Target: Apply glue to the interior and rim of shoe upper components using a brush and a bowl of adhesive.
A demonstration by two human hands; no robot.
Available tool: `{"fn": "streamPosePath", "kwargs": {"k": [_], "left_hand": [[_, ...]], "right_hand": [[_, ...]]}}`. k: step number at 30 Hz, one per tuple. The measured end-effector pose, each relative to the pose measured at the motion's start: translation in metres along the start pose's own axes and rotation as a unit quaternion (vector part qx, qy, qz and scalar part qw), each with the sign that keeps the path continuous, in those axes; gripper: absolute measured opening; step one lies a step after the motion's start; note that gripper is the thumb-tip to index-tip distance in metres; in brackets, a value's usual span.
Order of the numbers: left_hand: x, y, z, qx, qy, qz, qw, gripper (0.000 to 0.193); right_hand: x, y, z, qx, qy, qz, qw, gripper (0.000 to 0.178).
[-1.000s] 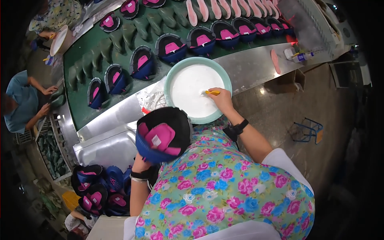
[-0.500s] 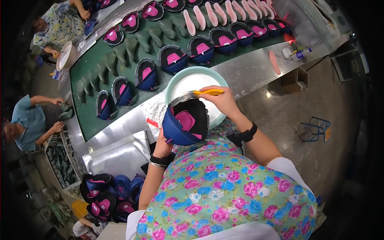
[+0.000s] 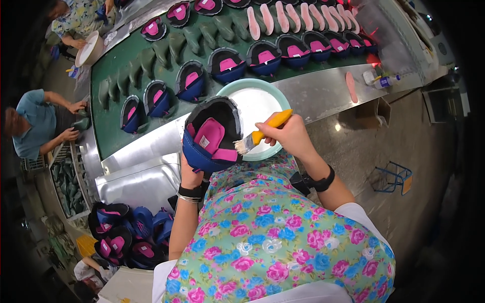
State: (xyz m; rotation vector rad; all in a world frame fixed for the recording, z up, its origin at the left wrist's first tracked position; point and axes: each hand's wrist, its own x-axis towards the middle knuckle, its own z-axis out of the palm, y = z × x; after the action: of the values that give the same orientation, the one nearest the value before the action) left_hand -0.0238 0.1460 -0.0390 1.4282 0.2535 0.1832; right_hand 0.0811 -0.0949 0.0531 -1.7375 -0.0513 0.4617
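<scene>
One navy shoe upper (image 3: 209,135) with a pink lining is held tilted, opening upward, in the left hand (image 3: 191,177), which grips it from below just in front of a pale green basin (image 3: 286,105) of white liquid (image 3: 252,103). The right hand (image 3: 289,135) pinches the yellow handle of a brush (image 3: 270,127), its bristles at the upper's right edge; whether they touch, I cannot tell. Beyond, on the green surface (image 3: 166,81), stand a row of similar uppers (image 3: 227,68), dark green foot forms (image 3: 192,41) and pink insoles (image 3: 279,17)
</scene>
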Motion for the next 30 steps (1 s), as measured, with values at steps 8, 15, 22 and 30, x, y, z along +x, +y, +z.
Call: {"fn": "streamPosePath", "kwargs": {"k": [8,15,22,30], "left_hand": [[-0.007,0.009,-0.001,-0.076,0.061,-0.002,0.995,0.048],[-0.018,0.008,-0.018,-0.289,0.111,-0.058,0.949,0.042],[-0.026,0.02,-0.055,-0.377,0.184,-0.265,0.868,0.039],[-0.015,0.024,-0.057,-0.314,-0.109,-0.094,0.938,0.049]], "right_hand": [[0.008,-0.006,-0.004,-0.018,-0.116,-0.047,0.992,0.019],[0.037,0.003,0.004,-0.139,-0.075,-0.131,0.979,0.019],[0.043,-0.052,0.042,-0.086,-0.174,-0.219,0.956,0.012],[0.06,-0.089,0.147,-0.041,-0.455,-0.313,0.833,0.018]]}}
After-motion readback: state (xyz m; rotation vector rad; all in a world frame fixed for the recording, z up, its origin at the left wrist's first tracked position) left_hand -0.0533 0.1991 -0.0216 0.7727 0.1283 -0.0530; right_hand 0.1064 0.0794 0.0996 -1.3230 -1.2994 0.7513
